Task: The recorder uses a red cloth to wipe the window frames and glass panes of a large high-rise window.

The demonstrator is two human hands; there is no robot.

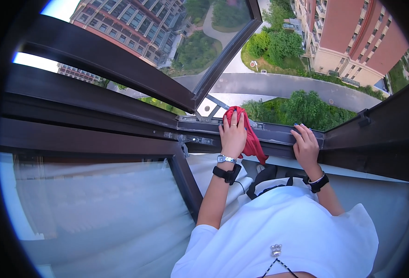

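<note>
My left hand (233, 136) lies over a bunched red cloth (254, 147) on the dark window sill frame (278, 134), near the metal hinge stay (205, 115). Its fingers press the cloth against the frame, and the thumb side is partly hidden. A loose end of the cloth hangs down past the inner edge, to the right of the wrist. Farther right, my right hand (306, 147) rests its fingertips on the same frame, fingers stretched out and holding nothing.
The outer window sash (135, 69) stands swung outward at the upper left. An inward-opened glass pane (102, 208) fills the lower left. Beyond the sill is a long drop to a road (297, 88), trees and buildings. A dark side frame (376, 125) bounds the right.
</note>
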